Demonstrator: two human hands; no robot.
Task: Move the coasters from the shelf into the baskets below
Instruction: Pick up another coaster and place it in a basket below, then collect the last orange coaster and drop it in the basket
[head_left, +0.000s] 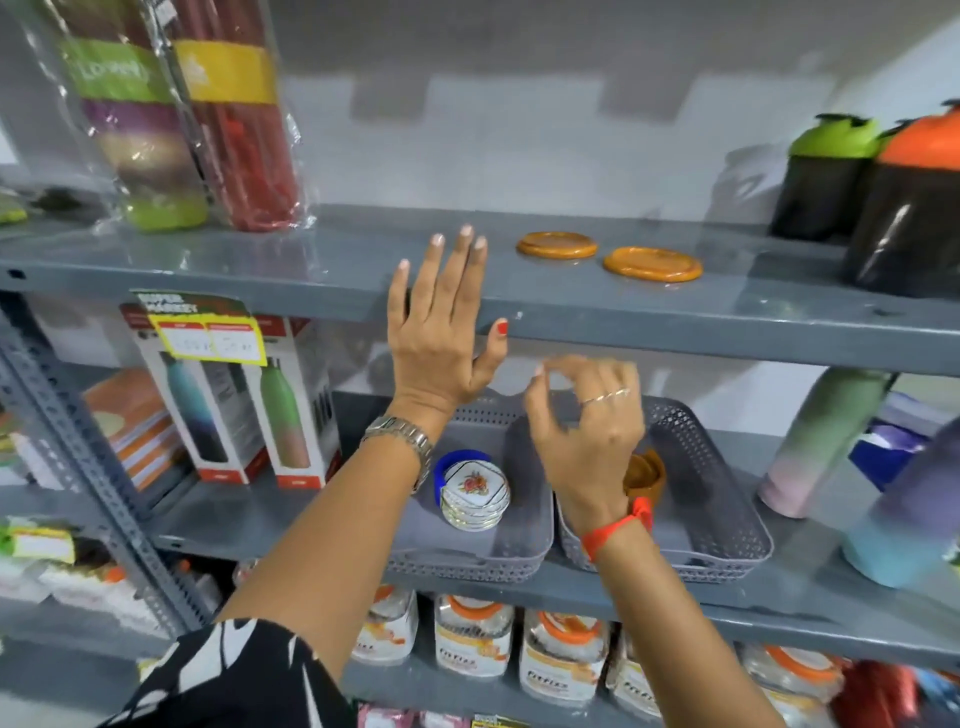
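Observation:
Two round orange coasters lie on the grey upper shelf (571, 306), one (557, 245) left of the other (653, 264). My left hand (441, 322) is raised flat against the shelf's front edge, fingers spread, empty, just left of the coasters. My right hand (587, 421) hovers below the shelf over the baskets, fingers loosely curled, holding nothing. The left grey basket (519, 551) holds a stack of white floral coasters (475, 493) in a blue holder. The right grey basket (727, 514) holds orange coasters (647, 475), partly hidden by my right wrist.
Wrapped bottles (208, 119) stand at the upper shelf's left, dark shakers (883, 192) with green and orange lids at its right. Boxed bottles (244, 405) sit left of the baskets, pastel bottles (831, 441) right. Jars (561, 654) fill the shelf below.

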